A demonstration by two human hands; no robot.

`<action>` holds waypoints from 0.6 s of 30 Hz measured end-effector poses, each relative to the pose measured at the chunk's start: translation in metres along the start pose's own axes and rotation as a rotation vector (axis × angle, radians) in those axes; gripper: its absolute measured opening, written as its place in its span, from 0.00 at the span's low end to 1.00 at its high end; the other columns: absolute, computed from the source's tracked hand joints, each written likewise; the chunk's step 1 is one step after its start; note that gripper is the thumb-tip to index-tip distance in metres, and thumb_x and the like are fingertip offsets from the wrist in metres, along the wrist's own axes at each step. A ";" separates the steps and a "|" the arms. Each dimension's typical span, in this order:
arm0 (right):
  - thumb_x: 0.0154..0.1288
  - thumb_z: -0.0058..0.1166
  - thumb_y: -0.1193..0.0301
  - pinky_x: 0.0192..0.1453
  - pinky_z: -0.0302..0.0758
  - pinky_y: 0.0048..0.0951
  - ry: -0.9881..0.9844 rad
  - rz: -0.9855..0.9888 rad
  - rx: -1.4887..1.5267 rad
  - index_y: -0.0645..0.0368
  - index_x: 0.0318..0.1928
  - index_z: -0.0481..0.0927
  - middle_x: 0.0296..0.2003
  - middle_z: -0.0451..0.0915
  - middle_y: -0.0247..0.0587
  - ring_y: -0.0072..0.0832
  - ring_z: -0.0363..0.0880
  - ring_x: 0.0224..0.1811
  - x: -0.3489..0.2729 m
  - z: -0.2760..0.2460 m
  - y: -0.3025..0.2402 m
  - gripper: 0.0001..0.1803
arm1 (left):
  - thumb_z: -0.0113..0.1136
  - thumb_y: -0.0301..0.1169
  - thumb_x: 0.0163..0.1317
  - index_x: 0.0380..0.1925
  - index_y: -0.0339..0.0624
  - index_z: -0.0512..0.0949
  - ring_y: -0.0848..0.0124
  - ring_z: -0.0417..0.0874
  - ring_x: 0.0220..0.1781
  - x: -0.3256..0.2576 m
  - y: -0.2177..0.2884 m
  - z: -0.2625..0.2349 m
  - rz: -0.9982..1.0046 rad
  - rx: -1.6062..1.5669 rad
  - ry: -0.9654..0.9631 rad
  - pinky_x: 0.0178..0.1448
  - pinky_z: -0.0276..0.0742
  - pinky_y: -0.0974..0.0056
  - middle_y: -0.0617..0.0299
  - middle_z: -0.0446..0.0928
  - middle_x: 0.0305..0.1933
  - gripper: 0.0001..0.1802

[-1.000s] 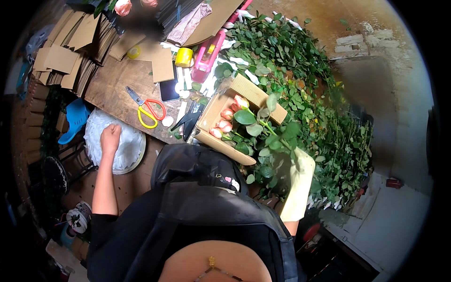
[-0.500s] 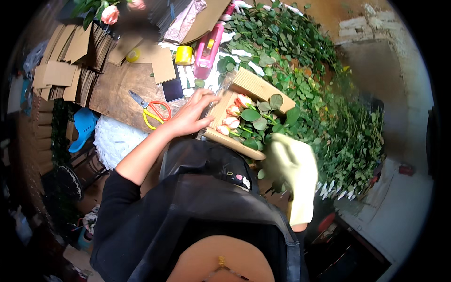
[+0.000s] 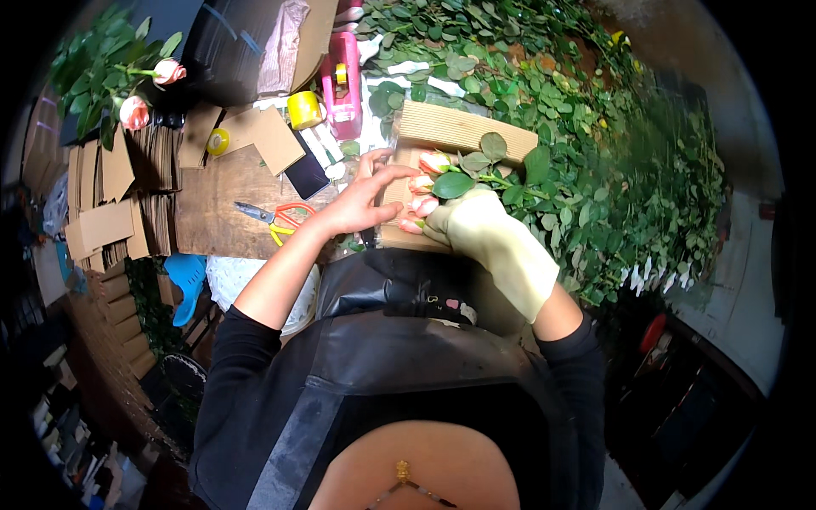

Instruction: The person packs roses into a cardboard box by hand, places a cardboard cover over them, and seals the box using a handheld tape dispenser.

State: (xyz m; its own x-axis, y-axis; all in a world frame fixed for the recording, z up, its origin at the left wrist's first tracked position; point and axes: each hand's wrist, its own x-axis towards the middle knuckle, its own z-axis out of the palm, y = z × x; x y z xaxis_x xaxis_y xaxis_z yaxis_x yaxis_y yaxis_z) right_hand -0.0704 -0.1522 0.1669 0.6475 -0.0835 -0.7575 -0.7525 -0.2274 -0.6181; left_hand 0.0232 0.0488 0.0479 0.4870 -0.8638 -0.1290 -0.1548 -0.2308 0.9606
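Observation:
Several peach-pink roses (image 3: pixel 420 184) lie in a row on tan corrugated cardboard (image 3: pixel 463 127), heads to the left and leafy stems to the right. My left hand (image 3: pixel 361 202) is bare. Its fingers are spread at the cardboard's left edge, the index finger and thumb reaching to the rose heads. A pale yellow glove covers my right hand (image 3: pixel 484 229), which lies over the stems just behind the nearest heads. Those gloved fingers are curled in at the roses, and the hand hides the stems beneath it.
Orange-and-yellow-handled scissors (image 3: pixel 280 223) and a phone (image 3: pixel 308 177) lie on the wooden table (image 3: pixel 217 195). Behind them are a yellow tape roll (image 3: pixel 304 110) and a pink tape dispenser (image 3: pixel 342 93). Cardboard pieces (image 3: pixel 106 225) stack at left; leafy stems (image 3: pixel 629 161) heap at right.
My gloved right hand has moved up and left from beside the cardboard onto the rose stems. My left hand's fingers now reach the rose heads. The view has shifted somewhat.

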 end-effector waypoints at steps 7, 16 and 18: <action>0.73 0.56 0.70 0.53 0.84 0.35 -0.036 0.187 -0.223 0.58 0.52 0.87 0.47 0.89 0.45 0.33 0.89 0.47 0.001 -0.004 -0.001 0.13 | 0.80 0.49 0.50 0.71 0.55 0.62 0.32 0.36 0.84 0.014 0.029 -0.003 -0.115 0.182 -0.104 0.83 0.45 0.39 0.27 0.40 0.78 0.51; 0.69 0.60 0.57 0.41 0.80 0.47 0.348 -0.527 -1.138 0.51 0.32 0.81 0.28 0.85 0.42 0.45 0.85 0.33 0.004 -0.014 0.036 0.13 | 0.83 0.48 0.47 0.70 0.54 0.59 0.30 0.36 0.83 0.006 0.018 0.014 -0.057 0.209 -0.016 0.84 0.43 0.38 0.27 0.43 0.77 0.55; 0.68 0.60 0.58 0.40 0.80 0.47 0.394 -0.549 -1.120 0.51 0.31 0.80 0.27 0.84 0.43 0.45 0.84 0.33 0.008 -0.005 0.036 0.13 | 0.83 0.49 0.46 0.72 0.52 0.58 0.28 0.36 0.83 0.007 0.022 0.013 -0.096 0.199 -0.053 0.84 0.43 0.38 0.23 0.39 0.78 0.56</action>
State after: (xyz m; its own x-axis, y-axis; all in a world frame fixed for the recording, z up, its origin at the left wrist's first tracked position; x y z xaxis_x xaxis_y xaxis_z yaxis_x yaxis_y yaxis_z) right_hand -0.0917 -0.1664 0.1392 0.9712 0.0448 -0.2340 0.0042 -0.9852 -0.1715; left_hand 0.0122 0.0323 0.0646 0.4626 -0.8547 -0.2357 -0.2787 -0.3926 0.8765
